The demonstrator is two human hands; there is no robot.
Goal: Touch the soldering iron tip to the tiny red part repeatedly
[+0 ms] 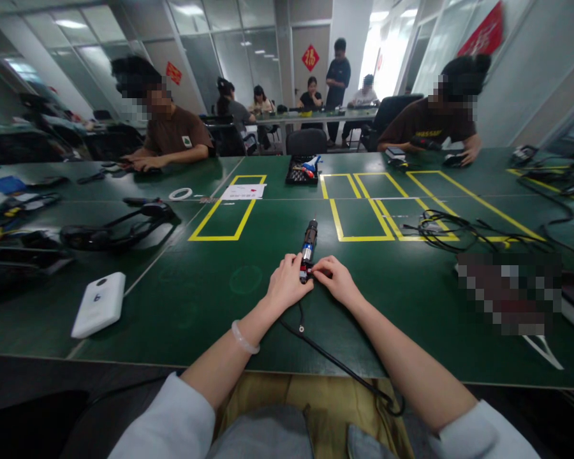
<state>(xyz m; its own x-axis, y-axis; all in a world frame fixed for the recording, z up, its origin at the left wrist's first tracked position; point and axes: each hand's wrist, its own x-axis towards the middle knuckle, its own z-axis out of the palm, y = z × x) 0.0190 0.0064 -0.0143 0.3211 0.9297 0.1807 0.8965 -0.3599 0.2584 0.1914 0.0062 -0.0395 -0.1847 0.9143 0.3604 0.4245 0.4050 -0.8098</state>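
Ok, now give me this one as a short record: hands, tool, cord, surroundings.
left hand: holds the tool near its lower end
right hand: fingers at the tool's lower end, by a red part
tool: slim, tip pointing away from the wearer
cord: black, runs over the near table edge
left side: white device
right side: loose black cables
beyond: open black case, yellow tape outlines
people: several, seated or standing, across the room
unclear: small parts between the hands

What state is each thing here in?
Power tool: tip pointing away
Left hand: gripping the tool
Right hand: fingertips pinched at its near end
Black cord: hanging off the table
Tray: open, holding items
White device: lying flat
Black cables: loosely coiled
White ring: lying flat
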